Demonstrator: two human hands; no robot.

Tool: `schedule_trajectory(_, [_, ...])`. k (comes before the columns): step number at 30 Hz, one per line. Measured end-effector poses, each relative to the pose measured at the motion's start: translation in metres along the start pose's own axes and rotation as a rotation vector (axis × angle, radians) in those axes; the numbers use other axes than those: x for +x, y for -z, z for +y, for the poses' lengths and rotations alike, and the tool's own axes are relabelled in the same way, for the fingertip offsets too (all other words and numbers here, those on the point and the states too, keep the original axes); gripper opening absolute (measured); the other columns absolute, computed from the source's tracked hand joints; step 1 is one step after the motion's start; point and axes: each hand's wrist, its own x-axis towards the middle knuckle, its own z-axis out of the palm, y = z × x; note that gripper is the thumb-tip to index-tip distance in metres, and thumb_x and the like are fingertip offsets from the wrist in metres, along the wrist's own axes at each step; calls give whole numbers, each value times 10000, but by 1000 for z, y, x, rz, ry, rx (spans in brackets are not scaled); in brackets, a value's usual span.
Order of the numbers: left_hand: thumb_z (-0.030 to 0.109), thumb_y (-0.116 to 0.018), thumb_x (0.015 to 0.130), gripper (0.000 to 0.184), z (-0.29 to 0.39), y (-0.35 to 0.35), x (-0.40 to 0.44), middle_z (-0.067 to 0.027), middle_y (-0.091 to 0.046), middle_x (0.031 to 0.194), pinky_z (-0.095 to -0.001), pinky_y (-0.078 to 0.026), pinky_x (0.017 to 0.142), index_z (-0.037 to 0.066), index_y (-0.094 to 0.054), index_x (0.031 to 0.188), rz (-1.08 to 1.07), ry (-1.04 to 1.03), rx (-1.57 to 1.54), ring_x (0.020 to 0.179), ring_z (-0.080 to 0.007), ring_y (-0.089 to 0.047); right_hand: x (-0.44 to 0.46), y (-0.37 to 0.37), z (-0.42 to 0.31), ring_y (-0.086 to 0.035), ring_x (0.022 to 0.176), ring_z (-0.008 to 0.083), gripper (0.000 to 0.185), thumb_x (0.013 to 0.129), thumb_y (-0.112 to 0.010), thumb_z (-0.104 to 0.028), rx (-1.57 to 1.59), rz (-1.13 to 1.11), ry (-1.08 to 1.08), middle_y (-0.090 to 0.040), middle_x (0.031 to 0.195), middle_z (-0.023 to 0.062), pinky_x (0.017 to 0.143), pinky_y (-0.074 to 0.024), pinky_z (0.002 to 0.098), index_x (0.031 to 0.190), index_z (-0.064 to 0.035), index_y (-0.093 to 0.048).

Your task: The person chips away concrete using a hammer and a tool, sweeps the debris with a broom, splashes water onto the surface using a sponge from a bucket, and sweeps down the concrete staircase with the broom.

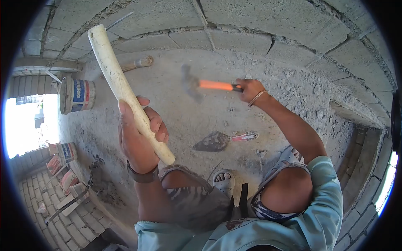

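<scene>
My left hand (140, 136) is wrapped round a long off-white pipe (119, 81), held tilted with its upper end toward the block wall. A thin metal rod (120, 20) shows by the pipe's top end; whether it touches the pipe I cannot tell. My right hand (250, 90) grips a hammer (215, 85) by the black end of its orange handle. The hammer's head is blurred and points left, apart from the pipe. On the dusty floor between my hands and feet lies a pointed trowel (213, 141) with a red and white handle.
A grey block wall (238, 44) curves across the far side, with rubble (310, 88) along its foot. A brush (138, 63) lies near it. At the left stand a labelled bucket (78, 95) and another bucket (67, 152), with sacks (68, 180) beside a block surface.
</scene>
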Motion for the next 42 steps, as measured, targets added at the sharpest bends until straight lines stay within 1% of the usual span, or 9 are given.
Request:
schedule_trajectory(2, [493,-266,905,457,1,2,0,-8,-398,532,-220,-329,356,71,-438,943,15,-5,-20,378,-88,-363,15,4,42,-601,726,323,139,744,-533,-139,-51,-104,-401,-601,782,180,644,-481,414,860,-70,-565])
schedule_trajectory(4, [488,-264,907,455,1,6,-2,-7,-398,532,-219,-328,356,70,-438,945,19,15,-40,377,-86,-361,21,22,61,-602,745,330,146,766,-551,-150,-157,-282,-547,-604,810,194,658,-474,415,845,-31,-580])
schedule_trajectory(17, [504,-278,896,479,6,1,4,-12,-408,548,-234,-332,381,63,-458,952,55,-58,-149,399,-94,-375,55,111,-87,-537,520,381,300,873,-467,-314,-33,255,307,-525,543,189,472,-417,442,881,-25,-385])
schedule_trajectory(19, [500,-284,896,476,7,5,6,-12,-405,550,-232,-330,384,60,-456,950,92,-70,-170,403,-94,-372,67,84,-53,-566,600,372,289,869,-472,-289,-148,158,238,-557,620,201,529,-447,444,944,-21,-394])
schedule_trajectory(23, [493,-298,894,475,9,19,3,-12,-393,556,-232,-325,395,46,-450,946,155,-144,-99,419,-96,-367,99,58,21,-593,800,344,273,835,-460,-201,-660,-530,-296,-601,869,221,681,-472,424,994,1,-550])
schedule_trajectory(30, [512,-327,879,504,11,28,6,-26,-411,565,-242,-328,401,28,-443,960,138,-200,-165,430,-105,-379,123,134,-135,-593,785,350,303,843,-463,-245,-633,-280,14,-601,845,226,666,-468,424,993,12,-520])
schedule_trajectory(34, [524,-361,866,529,5,22,19,-42,-433,564,-246,-340,394,9,-439,954,97,-245,-233,422,-109,-401,109,91,-94,-593,792,354,347,859,-453,-288,-386,-53,-51,-592,798,240,666,-468,437,1054,-3,-427])
schedule_trajectory(38, [519,-380,863,540,1,20,19,-40,-427,533,-253,-349,371,-13,-434,938,94,-223,-235,395,-118,-412,126,100,-26,-597,803,334,274,843,-456,-214,-971,-798,-219,-604,841,218,682,-477,422,922,29,-555])
schedule_trajectory(42, [504,-382,870,519,-5,12,18,-45,-444,541,-250,-354,371,-9,-442,924,53,-205,-274,396,-118,-416,121,140,-99,-596,768,336,266,837,-458,-197,-914,-600,-37,-611,843,202,655,-472,417,878,35,-582])
